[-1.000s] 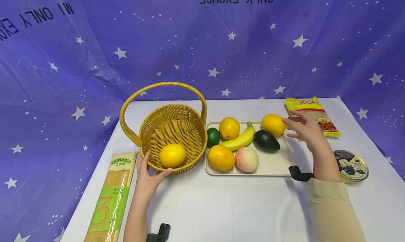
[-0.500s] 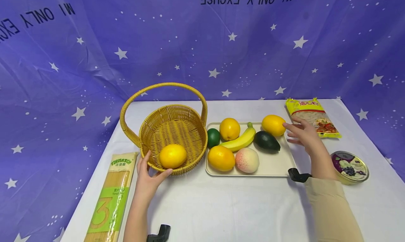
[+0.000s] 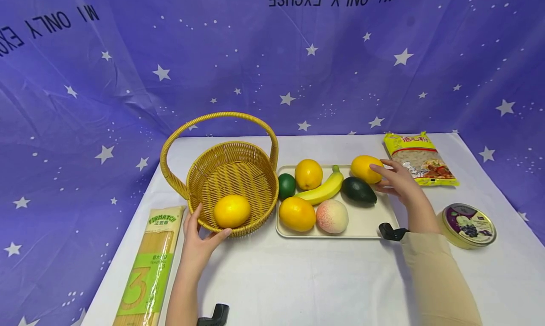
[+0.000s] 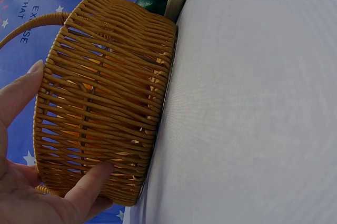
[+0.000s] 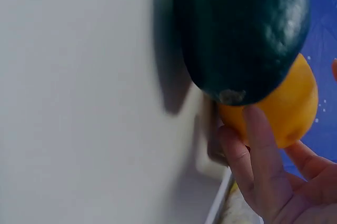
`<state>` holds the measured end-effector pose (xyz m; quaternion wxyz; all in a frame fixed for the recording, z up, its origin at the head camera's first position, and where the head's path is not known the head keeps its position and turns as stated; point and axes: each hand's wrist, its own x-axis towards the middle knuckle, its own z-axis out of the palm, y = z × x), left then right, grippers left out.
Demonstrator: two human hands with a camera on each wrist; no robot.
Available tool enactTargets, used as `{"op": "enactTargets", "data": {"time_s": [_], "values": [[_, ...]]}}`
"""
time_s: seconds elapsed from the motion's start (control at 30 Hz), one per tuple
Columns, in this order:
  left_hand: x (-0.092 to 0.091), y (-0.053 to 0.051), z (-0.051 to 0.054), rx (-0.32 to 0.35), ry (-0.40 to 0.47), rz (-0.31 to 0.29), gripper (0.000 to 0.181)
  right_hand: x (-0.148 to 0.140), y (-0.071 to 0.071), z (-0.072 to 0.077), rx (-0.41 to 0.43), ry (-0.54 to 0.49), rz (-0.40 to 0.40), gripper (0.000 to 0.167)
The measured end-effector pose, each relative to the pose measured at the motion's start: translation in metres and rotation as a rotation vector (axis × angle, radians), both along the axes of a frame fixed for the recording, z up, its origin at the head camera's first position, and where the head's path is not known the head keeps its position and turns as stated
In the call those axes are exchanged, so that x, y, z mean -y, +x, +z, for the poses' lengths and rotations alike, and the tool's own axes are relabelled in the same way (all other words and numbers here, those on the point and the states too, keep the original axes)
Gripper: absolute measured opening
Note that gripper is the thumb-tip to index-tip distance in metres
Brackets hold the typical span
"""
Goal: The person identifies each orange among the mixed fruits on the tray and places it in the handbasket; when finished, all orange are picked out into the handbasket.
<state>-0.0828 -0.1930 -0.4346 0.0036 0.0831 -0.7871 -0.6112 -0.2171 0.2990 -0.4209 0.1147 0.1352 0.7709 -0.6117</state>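
My left hand [image 3: 200, 243] rests against the near left of a wicker basket [image 3: 234, 151]. Its thumb lies at the rim, and in the left wrist view a straight finger touches the outer weave [image 4: 105, 98]. Inside the basket lies a yellow lemon-like fruit [image 3: 232, 211]. At the tray's far right corner my right hand [image 3: 402, 186] reaches around a second yellow lemon-like fruit [image 3: 365, 168], fingers extended and thumb apart. Fingertips overlap this yellow fruit [image 5: 289, 105] in the right wrist view; firm contact is unclear. A dark avocado [image 3: 359, 190] sits just in front.
The beige tray [image 3: 370, 226] also carries an orange [image 3: 308, 174], banana [image 3: 322, 189], peach [image 3: 332, 216], orange-yellow fruit [image 3: 297, 214] and green fruit [image 3: 287, 186]. Spaghetti [image 3: 149, 264] lies left of the basket. A pasta bag [image 3: 421, 160] and round tin [image 3: 468, 225] are at right.
My right hand has moved left and slightly down, from beside the yellow fruit to around its right side. The left hand and basket stay in place.
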Motion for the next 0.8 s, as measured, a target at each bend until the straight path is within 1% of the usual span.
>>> {"op": "enactTargets", "data": {"time_s": [0.07,0.17,0.27,0.43,0.57,0.8], "values": [[0.0002,0.0003,-0.0001,0.0,-0.001,0.001,0.103,0.0022,-0.0021,-0.0007,0.016,-0.008,0.006,0.099],[0.0002,0.0003,-0.0007,-0.002,0.001,0.002,0.102,0.0055,-0.0046,-0.0019,0.016,-0.028,0.001,0.099],[0.0001,0.0004,-0.001,-0.006,0.005,0.002,0.102,0.0078,-0.0063,-0.0032,0.005,-0.012,0.0,0.096],[0.0,0.0002,-0.0013,-0.014,0.017,0.002,0.103,0.0095,-0.007,-0.0052,-0.011,0.026,-0.013,0.094],[0.0002,0.0002,-0.0015,-0.011,0.014,0.004,0.103,0.0099,-0.0075,-0.0075,-0.034,0.013,-0.025,0.091],[-0.0004,0.0004,-0.0013,-0.011,0.015,0.001,0.103,0.0106,-0.0059,-0.0092,-0.039,-0.008,-0.064,0.088]]}}
